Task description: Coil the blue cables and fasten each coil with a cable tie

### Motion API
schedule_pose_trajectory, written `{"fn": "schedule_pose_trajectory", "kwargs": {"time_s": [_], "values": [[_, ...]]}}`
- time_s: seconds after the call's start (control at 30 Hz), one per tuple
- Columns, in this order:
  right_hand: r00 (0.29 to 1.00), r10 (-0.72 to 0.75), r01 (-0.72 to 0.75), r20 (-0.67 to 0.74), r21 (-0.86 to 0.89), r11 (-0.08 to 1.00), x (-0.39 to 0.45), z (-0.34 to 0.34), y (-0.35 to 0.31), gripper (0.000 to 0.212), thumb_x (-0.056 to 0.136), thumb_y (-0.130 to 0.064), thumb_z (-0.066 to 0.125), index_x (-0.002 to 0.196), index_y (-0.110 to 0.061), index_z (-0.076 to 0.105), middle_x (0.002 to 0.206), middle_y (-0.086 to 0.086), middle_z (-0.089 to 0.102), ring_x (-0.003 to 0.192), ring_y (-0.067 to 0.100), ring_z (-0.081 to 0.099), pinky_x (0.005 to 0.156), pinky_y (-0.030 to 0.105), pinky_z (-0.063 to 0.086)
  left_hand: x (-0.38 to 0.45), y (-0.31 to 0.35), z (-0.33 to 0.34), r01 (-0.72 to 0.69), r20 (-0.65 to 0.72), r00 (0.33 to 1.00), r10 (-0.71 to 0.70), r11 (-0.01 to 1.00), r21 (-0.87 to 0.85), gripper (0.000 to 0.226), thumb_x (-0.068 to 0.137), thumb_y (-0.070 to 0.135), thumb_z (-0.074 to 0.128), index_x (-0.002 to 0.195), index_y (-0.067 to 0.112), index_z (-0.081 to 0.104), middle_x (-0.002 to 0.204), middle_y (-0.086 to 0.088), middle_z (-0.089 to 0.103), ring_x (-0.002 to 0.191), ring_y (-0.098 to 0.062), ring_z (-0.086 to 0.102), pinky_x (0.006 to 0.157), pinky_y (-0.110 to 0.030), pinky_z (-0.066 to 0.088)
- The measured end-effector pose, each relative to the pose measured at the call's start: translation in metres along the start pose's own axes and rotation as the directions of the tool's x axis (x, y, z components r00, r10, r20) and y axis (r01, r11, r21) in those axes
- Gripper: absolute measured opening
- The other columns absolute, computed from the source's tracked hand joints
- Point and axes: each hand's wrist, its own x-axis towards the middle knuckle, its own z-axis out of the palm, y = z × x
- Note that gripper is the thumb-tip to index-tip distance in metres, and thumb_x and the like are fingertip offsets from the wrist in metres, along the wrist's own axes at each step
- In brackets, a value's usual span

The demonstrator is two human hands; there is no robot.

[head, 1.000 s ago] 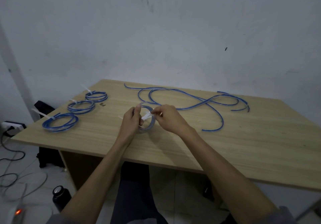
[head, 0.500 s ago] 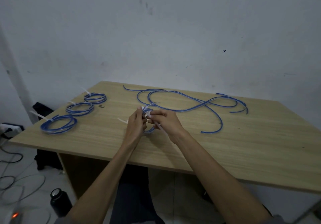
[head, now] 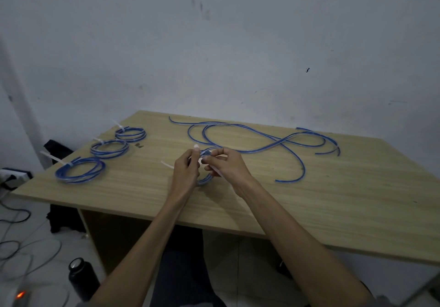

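Bare table (head: 309, 211) front right, loose cables (head: 262, 137) behind, tied coils (head: 109, 148) left

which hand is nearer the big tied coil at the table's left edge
Left. The left hand is the one on the side of the big tied coil, though well apart from it; the right hand sits farther right, beyond the left.

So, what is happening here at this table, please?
A person is bundling blue cables at a wooden table. Both hands hold a small coil near the table's middle: the left hand grips it while the right hand pinches a white cable tie at it. Three tied coils lie in a row on the left. Loose cables lie uncoiled behind the hands.
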Motion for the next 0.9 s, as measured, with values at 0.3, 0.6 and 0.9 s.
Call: {"fn": "schedule_pose_trajectory", "kwargs": {"time_s": [0.3,0.6,0.9], "values": [[0.950,0.106,-0.147,0.294,0.119,0.982,-0.012,-0.024,-0.013,0.037,0.093,0.009,0.040,0.115,-0.001,0.068,0.114,0.017,0.070,0.098,0.020,0.068,0.090,0.034,0.057,0.001,0.000,-0.002,-0.036,-0.013,0.999,0.035,0.998,-0.045,0.029,0.104,0.037,0.049,0.099,0.018,0.071,0.067,-0.005,0.057,0.061,-0.020,0.044,0.053,-0.033,0.035],[0.971,-0.124,0.151,0.206,-0.119,0.981,-0.010,-0.021,-0.005,0.026,0.107,-0.023,0.048,0.118,-0.021,0.071,0.110,0.003,0.073,0.092,0.012,0.069,0.076,0.028,0.055,-0.002,0.004,-0.001,-0.065,0.005,0.998,0.065,0.998,-0.006,0.028,0.106,0.027,0.047,0.106,0.013,0.071,0.065,0.001,0.052,0.060,0.002,0.050,0.059,-0.022,0.037],[0.942,-0.332,0.305,-0.046,-0.288,0.908,0.005,-0.015,0.000,0.010,0.099,-0.021,0.061,0.098,-0.017,0.070,0.088,0.009,0.074,0.070,0.010,0.063,0.064,0.027,0.050,-0.006,0.005,0.000,-0.147,0.029,0.989,0.145,0.984,0.098,0.027,0.106,0.028,0.046,0.109,0.021,0.072,0.065,0.014,0.055,0.057,-0.005,0.042,0.058,-0.028,0.034]]}}
